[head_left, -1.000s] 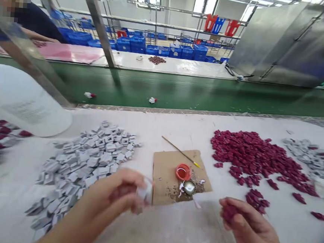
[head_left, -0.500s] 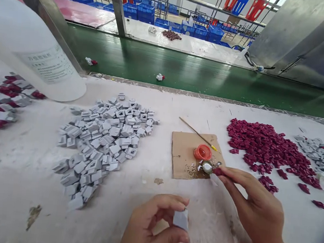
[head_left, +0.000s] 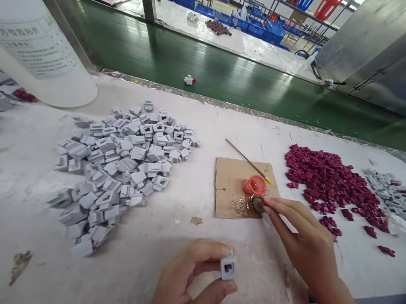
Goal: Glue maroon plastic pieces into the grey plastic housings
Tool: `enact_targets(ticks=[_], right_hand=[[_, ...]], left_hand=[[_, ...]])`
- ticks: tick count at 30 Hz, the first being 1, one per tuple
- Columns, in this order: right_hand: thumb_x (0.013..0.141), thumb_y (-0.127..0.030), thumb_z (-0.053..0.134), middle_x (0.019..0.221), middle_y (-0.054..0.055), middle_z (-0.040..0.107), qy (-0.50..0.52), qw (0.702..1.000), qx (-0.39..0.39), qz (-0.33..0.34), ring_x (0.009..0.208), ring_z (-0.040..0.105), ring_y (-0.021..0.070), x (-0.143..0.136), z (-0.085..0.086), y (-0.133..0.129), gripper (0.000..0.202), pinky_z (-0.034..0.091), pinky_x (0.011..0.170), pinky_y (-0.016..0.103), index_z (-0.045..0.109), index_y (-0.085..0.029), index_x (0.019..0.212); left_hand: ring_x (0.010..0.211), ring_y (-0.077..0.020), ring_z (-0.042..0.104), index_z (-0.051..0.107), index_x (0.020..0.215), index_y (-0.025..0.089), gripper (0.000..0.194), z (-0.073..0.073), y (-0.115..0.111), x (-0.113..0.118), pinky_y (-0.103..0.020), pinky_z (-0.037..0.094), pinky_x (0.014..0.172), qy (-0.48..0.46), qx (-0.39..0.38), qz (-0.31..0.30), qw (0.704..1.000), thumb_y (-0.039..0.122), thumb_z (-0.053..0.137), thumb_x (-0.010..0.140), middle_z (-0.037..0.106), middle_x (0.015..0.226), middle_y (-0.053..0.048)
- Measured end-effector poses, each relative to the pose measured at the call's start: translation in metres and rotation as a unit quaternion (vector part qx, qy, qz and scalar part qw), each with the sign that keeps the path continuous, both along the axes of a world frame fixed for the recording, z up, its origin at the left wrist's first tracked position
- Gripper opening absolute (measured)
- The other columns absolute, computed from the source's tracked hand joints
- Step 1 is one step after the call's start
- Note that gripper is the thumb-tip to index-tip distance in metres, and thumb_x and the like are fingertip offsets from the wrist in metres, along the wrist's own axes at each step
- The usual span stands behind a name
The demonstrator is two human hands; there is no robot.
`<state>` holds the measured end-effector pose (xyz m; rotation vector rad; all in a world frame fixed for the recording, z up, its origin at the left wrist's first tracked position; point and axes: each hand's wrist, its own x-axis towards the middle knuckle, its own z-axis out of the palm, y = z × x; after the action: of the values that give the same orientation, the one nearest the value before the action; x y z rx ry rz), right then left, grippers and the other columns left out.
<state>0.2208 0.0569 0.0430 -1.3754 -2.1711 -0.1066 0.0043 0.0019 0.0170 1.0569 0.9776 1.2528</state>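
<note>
Between the thumb and fingertips of my left hand [head_left: 193, 277] is a grey plastic piece [head_left: 228, 266], its square hole facing me. My right hand [head_left: 298, 230] pinches a small dark red piece [head_left: 262, 203] at a round metal cap [head_left: 257, 203] on the cardboard [head_left: 226, 182]. Most of the red piece is hidden by my fingers. Just behind the cap stands a small red cup [head_left: 255, 186]. A thin stick with a yellow tip [head_left: 246, 158] lies across the cardboard's back edge. Drops of clear liquid spot the cardboard.
Grey pieces [head_left: 125, 160] are heaped at the left, dark red pieces [head_left: 330, 181] at the right, with more grey ones [head_left: 389, 192] beyond. A large white bottle [head_left: 38, 50] stands at the back left. Behind the table runs a green conveyor [head_left: 229, 84] carrying a grey-and-red part [head_left: 189, 79].
The grey piece in my left hand has turned so its hole shows. My right hand has brought the red piece down to the cap, which is now tilted. The view has shifted slightly.
</note>
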Motion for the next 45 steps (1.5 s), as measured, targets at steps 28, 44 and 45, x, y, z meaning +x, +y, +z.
enact_targets(ticks=[28,44,45], right_hand=[[0.087,-0.009,0.064,0.095,-0.003,0.069,0.311,0.939,-0.109,-0.104,0.083,0.065,0.0091,-0.022,0.002,-0.036,0.026,0.057,0.076,0.016,0.069,-0.027,0.106],[0.079,0.008,0.059,0.094,0.006,0.066,0.316,0.94,-0.128,0.032,0.087,0.063,0.0158,-0.055,-0.024,-0.074,0.034,0.055,0.073,0.029,0.063,-0.013,0.106],[0.08,0.008,0.06,0.094,0.006,0.065,0.313,0.939,-0.134,0.035,0.087,0.063,0.0157,-0.055,-0.024,-0.074,0.034,0.055,0.072,0.029,0.063,-0.013,0.107]], left_hand=[[0.074,-0.0085,0.069,0.06,0.105,0.023,0.021,-0.012,0.005,-0.006,-0.012,0.056,0.066,0.26,0.167,-0.075,0.948,0.037,0.065,0.09,0.071,0.097,0.001],[0.067,-0.0171,0.051,0.051,0.084,0.018,0.013,-0.015,0.004,-0.001,-0.029,0.042,0.06,0.38,0.229,-0.024,0.896,0.016,0.063,0.089,0.059,0.072,0.0],[0.067,-0.017,0.051,0.051,0.084,0.019,0.014,-0.015,0.004,0.0,-0.029,0.042,0.06,0.38,0.228,-0.022,0.896,0.014,0.064,0.088,0.059,0.072,0.0]])
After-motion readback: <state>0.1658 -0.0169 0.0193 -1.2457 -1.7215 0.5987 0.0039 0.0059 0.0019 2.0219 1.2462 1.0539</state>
